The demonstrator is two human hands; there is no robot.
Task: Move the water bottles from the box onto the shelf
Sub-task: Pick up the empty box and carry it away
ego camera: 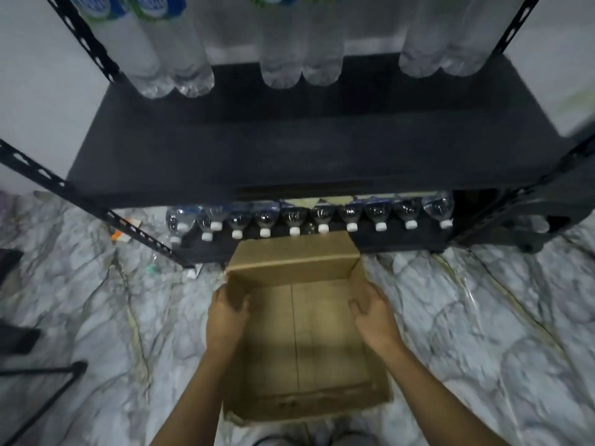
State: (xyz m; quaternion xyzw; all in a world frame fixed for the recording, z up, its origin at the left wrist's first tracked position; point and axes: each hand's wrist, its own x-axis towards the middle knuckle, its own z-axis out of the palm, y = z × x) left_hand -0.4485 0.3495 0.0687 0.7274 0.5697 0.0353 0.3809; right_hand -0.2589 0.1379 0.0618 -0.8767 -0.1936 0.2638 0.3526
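An open brown cardboard box (302, 342) stands on the marble floor in front of a black metal shelf (289, 149); I see no bottles inside it. My left hand (227, 313) grips the box's left wall, fingers curled over its rim. My right hand (373, 313) grips the right wall the same way. Several clear water bottles (283, 59) stand on the middle shelf board towards the back. Below it, a row of water bottles with white caps (322, 217) lies on the lowest shelf, caps pointing towards me.
Slotted black uprights (128, 226) frame the shelf on both sides. The front half of the middle board is bare. A dark stand with thin legs (38, 378) sits at the left edge. Small scraps of litter (120, 235) lie by the left upright.
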